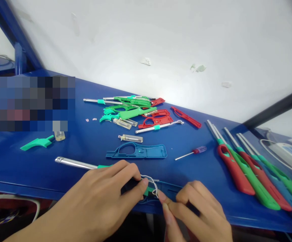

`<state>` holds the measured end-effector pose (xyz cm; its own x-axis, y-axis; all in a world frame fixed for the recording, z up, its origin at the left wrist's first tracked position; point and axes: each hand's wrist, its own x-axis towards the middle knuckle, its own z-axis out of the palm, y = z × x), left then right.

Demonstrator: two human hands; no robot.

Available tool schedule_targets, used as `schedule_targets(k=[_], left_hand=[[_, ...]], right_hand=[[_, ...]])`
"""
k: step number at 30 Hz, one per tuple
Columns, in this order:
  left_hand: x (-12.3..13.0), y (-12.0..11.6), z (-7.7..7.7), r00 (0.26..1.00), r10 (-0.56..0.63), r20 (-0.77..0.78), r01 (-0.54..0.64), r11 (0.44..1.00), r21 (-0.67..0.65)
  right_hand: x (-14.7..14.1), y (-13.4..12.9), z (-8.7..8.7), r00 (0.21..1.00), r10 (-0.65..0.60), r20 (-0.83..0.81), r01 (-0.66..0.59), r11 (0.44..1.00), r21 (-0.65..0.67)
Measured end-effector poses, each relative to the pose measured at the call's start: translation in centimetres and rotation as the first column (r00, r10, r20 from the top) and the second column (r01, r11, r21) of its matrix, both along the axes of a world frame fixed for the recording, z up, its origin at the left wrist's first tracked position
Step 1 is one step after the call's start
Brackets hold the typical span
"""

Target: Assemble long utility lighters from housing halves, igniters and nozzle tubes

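My left hand (108, 196) is closed over the front part of a partly opened blue lighter casing (169, 189) at the table's near edge. Out of that casing, to the left, runs a silver metal tube (76, 162) with a green collar. My right hand (195, 208) pinches a looped white wire (153, 181) between thumb and forefinger over the casing. Inside it, a green piece shows beside my left thumb; my fingers hide much of the rest. Just beyond lies another blue casing half (146, 152), with a clear fuel tank (133, 138) behind it.
Red and green casing halves, tubes and tanks form a pile (135, 111) at the back. A screwdriver (197, 151) lies right of centre. Several whole lighters (251, 168) rest at the right, near a white power strip (287, 154). A green trigger (37, 143) is at the left.
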<state>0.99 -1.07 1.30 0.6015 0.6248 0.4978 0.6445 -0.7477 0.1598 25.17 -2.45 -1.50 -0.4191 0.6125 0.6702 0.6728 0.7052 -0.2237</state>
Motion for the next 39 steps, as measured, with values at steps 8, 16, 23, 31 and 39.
schedule_targets(k=[8,16,23,31,39], left_hand=[[0.3,0.0,-1.3,0.989,0.025,0.147,-0.032,0.999,0.043],[-2.4,0.1,-1.9,0.985,-0.099,0.142,0.135,0.952,-0.274],[-2.2,0.5,-1.9,0.984,-0.088,0.157,0.123,0.965,-0.232],[-2.4,0.7,-1.6,0.997,-0.078,0.022,0.08,0.991,-0.109],[-1.1,1.8,1.1,0.993,-0.064,-0.101,0.078,0.987,0.141]], right_hand=[[-0.4,0.6,1.2,0.988,0.0,0.154,-0.013,0.996,0.084],[0.4,0.3,0.2,0.997,0.053,-0.063,-0.055,0.998,-0.028],[1.9,0.2,0.7,0.996,-0.079,0.032,0.084,0.979,-0.184],[2.6,0.4,-0.1,0.994,-0.051,0.094,0.078,0.947,-0.31],[2.5,0.5,0.3,0.997,-0.002,0.079,0.03,0.937,-0.347]])
